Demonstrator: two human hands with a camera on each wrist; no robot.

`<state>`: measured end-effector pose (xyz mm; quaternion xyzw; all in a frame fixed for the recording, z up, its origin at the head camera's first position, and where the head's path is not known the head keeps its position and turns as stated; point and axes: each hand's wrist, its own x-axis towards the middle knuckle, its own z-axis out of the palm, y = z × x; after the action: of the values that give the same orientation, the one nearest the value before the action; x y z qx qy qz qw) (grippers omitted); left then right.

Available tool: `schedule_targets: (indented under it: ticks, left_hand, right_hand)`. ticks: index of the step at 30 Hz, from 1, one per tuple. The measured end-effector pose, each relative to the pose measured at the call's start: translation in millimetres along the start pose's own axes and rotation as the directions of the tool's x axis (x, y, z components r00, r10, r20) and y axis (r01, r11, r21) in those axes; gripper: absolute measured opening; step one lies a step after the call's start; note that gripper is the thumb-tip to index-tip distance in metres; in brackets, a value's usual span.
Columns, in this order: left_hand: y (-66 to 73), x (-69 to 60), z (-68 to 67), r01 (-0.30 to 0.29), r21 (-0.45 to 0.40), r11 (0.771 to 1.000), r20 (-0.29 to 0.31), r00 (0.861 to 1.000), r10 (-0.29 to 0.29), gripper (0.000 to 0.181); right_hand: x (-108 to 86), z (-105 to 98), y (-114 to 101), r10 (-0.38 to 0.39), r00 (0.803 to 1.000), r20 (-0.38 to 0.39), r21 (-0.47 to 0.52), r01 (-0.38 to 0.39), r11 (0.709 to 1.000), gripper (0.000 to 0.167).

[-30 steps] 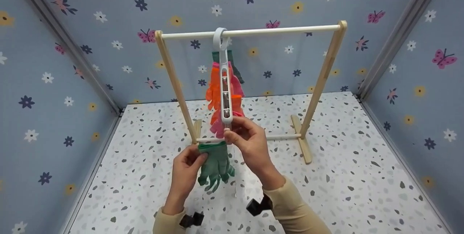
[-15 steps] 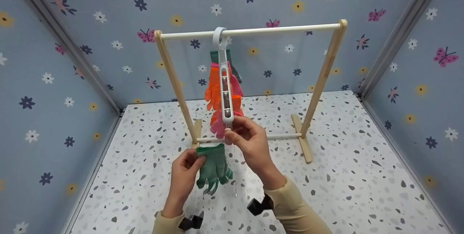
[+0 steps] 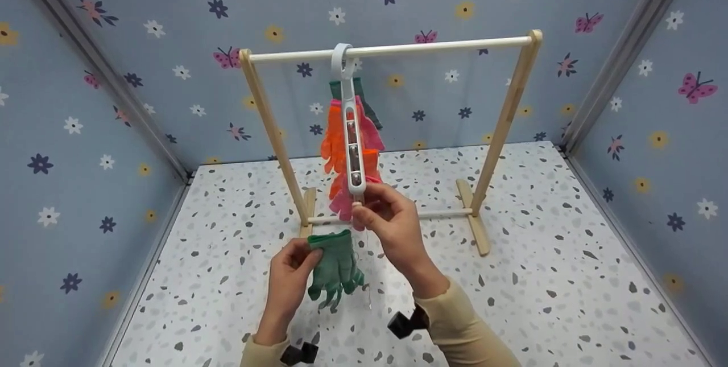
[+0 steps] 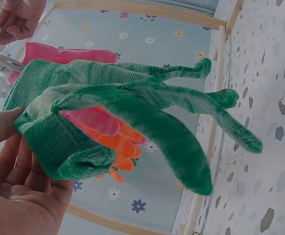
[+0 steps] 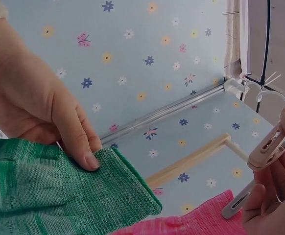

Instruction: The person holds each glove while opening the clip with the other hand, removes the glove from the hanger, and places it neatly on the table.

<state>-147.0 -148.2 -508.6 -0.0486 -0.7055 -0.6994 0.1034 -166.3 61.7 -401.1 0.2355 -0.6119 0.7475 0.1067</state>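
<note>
My left hand (image 3: 289, 276) pinches a green knit glove (image 3: 335, 264) at the cuff, thumb on the near side. The glove's fingers dangle below. A white clip hanger (image 3: 348, 88) hangs by its hook from the rack's top rod. At its near end my right hand (image 3: 393, 227) pinches a pale clip (image 5: 264, 155), seen best in the right wrist view. The glove's cuff is below this clip and apart from it. Orange gloves (image 3: 334, 136), pink gloves (image 3: 371, 131) and a dark green glove (image 3: 336, 90) hang farther back along the hanger.
The rack has a white top rod (image 3: 443, 47) and wooden side posts (image 3: 506, 122) on a speckled tabletop (image 3: 546, 264). A white lower rod (image 3: 446, 215) runs behind my hands. Flower-patterned panels (image 3: 227, 99) enclose the back and both sides.
My left hand has lowered slightly with the green glove, widening the gap between its cuff and the hanger's near end. The right hand keeps its hold on the clip.
</note>
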Motion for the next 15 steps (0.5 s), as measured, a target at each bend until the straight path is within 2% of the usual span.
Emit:
schedule_targets:
  ticks: [6, 15]
  left_hand:
    - [-4.3, -1.5, -1.1, -0.013, 0.020, 1.000, 0.009, 1.000, 0.013, 0.018]
    - [-9.2, -4.0, -2.0, 0.019, 0.033, 0.999, 0.003, 1.000, -0.019, 0.016]
  right_hand:
    - [0.3, 0.2, 0.9, -0.008, 1.000, 0.000, -0.010, 0.008, 1.000, 0.031]
    - [0.1, 0.4, 0.5, -0.003, 1.000, 0.006, -0.017, 0.003, 1.000, 0.032]
